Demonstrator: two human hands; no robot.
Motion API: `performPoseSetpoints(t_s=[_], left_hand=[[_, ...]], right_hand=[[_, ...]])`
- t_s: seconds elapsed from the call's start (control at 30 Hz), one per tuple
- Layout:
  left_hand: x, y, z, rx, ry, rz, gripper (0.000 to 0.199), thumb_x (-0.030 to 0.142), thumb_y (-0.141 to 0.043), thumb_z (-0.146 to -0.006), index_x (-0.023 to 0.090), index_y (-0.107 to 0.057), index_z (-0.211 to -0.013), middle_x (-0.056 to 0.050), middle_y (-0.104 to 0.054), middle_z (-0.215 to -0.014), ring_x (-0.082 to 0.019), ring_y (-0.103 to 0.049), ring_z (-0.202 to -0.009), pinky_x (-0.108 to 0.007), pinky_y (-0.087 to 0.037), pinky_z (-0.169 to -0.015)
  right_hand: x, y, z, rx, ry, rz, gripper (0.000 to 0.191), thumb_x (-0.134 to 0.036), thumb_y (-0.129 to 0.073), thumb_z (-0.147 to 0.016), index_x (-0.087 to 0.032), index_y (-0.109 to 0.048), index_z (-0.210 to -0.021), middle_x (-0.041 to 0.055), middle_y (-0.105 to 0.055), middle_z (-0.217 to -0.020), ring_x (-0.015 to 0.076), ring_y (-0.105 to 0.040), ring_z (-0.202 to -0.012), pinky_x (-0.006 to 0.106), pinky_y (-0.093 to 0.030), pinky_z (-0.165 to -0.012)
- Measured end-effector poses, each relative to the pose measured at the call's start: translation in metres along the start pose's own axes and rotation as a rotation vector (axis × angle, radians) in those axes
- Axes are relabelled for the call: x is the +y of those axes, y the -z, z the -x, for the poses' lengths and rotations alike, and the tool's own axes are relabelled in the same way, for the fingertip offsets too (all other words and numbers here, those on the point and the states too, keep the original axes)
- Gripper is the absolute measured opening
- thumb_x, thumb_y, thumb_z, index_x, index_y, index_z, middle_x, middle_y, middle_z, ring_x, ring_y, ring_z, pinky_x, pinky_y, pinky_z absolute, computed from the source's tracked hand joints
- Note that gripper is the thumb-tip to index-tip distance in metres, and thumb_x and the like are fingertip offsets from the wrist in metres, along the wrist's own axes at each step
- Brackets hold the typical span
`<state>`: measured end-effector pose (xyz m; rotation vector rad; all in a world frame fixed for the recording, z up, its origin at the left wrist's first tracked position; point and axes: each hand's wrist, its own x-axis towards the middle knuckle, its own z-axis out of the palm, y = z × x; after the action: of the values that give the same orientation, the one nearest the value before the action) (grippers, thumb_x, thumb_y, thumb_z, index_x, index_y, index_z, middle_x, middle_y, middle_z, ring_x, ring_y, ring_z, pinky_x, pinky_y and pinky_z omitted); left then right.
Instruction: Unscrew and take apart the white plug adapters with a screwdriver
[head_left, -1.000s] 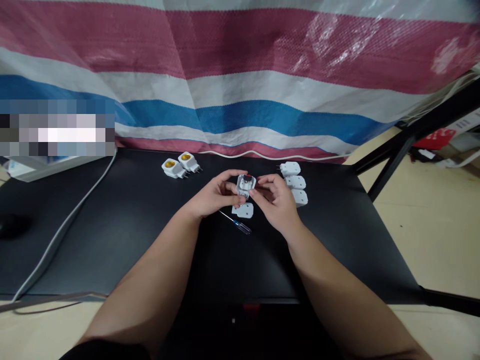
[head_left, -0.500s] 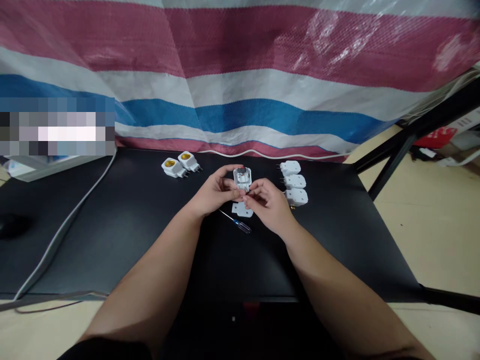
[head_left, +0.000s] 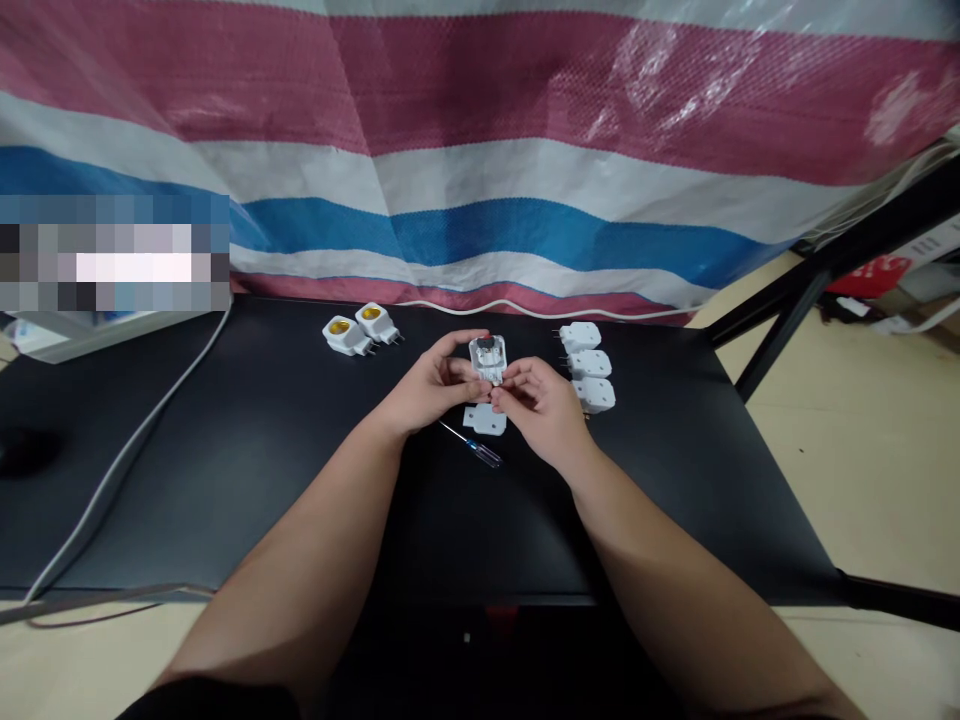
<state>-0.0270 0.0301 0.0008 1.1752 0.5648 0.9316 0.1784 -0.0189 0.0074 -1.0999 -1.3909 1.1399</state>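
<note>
Between my hands is a white plug-in lamp socket housing [head_left: 488, 355], its back off and its inner parts facing up. My left hand [head_left: 439, 385] grips it from the left, index finger along the far edge and thumb at the near edge. The fingertips of my right hand [head_left: 541, 400] are pinched at its near right corner; any small part between them is hidden. A flat white back cover [head_left: 487, 419] with holes lies on the table just below. Nearer to me rests a screwdriver [head_left: 484, 453] with a clear, blue-collared handle, its shaft pointing up-left.
Two white plug-in sockets [head_left: 343, 335] with yellow-gold round openings sit at the back left. Three white plug housings [head_left: 589, 363] stand in a column right of my right hand. A grey cable [head_left: 135, 450] crosses the left of the black table [head_left: 675, 480], near a dark mouse [head_left: 26, 450].
The open housing has shifted slightly to the right, with my right fingertips moving along with it. Both hands keep nearly the same pose.
</note>
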Motion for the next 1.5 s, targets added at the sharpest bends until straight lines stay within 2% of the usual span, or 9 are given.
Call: performPoseSetpoints(t_s=[0.2, 0.4, 0.63, 0.73, 1.0, 1.5], left_hand=[[0.001, -0.001, 0.0, -0.021, -0.028, -0.014, 0.076, 0.015, -0.089, -0.086, 0.021, -0.05, -0.151, -0.004, -0.083, -0.094, -0.018, -0.083, -0.088, -0.028, -0.067, -0.086], [0.002, -0.002, 0.001, -0.017, -0.056, -0.067, 0.073, 0.017, -0.088, -0.088, 0.02, -0.05, -0.15, -0.002, -0.08, -0.09, -0.017, -0.082, -0.084, -0.028, -0.066, -0.084], [0.002, -0.002, 0.0, -0.025, -0.036, -0.092, 0.071, 0.019, -0.088, -0.089, 0.021, -0.05, -0.149, -0.001, -0.079, -0.091, -0.017, -0.081, -0.083, -0.03, -0.067, -0.083], [0.003, -0.001, 0.0, -0.022, -0.047, -0.121, 0.07, 0.018, -0.088, -0.089, 0.02, -0.051, -0.148, -0.001, -0.078, -0.088, -0.017, -0.08, -0.082, -0.029, -0.065, -0.081], [0.003, -0.003, 0.0, -0.008, -0.052, -0.146, 0.072, 0.021, -0.087, -0.089, 0.019, -0.049, -0.15, -0.001, -0.077, -0.087, -0.017, -0.079, -0.081, -0.028, -0.062, -0.079], [0.001, 0.001, 0.0, -0.018, -0.037, -0.08, 0.073, 0.019, -0.087, -0.09, 0.019, -0.05, -0.153, -0.003, -0.079, -0.09, -0.018, -0.08, -0.087, -0.03, -0.064, -0.088]], right_hand=[[0.002, 0.0, -0.001, 0.017, -0.01, -0.038, 0.022, -0.037, -0.082, -0.089, -0.025, -0.067, -0.101, 0.0026, -0.076, -0.092, 0.0225, -0.08, -0.077, 0.047, -0.07, -0.08], [0.003, 0.0, -0.003, 0.007, -0.069, -0.082, 0.035, -0.049, -0.088, -0.085, -0.025, -0.066, -0.098, 0.0022, -0.078, -0.086, 0.0237, -0.081, -0.078, 0.048, -0.071, -0.082], [0.007, -0.001, -0.003, -0.007, -0.112, -0.128, 0.045, -0.061, -0.089, -0.082, -0.026, -0.064, -0.095, 0.0027, -0.079, -0.089, 0.0242, -0.083, -0.078, 0.047, -0.072, -0.081], [0.007, -0.001, -0.004, -0.004, -0.099, -0.119, 0.044, -0.061, -0.089, -0.082, -0.026, -0.064, -0.094, 0.0022, -0.08, -0.087, 0.0244, -0.083, -0.08, 0.048, -0.072, -0.084], [0.011, 0.001, -0.005, -0.016, -0.111, -0.1, 0.04, -0.058, -0.086, -0.085, -0.025, -0.065, -0.096, 0.0024, -0.08, -0.089, 0.0218, -0.082, -0.077, 0.043, -0.07, -0.08], [0.007, 0.004, -0.007, -0.042, -0.103, -0.137, 0.036, -0.054, -0.087, -0.086, -0.025, -0.067, -0.095, 0.0014, -0.08, -0.087, 0.0204, -0.082, -0.077, 0.042, -0.07, -0.081]])
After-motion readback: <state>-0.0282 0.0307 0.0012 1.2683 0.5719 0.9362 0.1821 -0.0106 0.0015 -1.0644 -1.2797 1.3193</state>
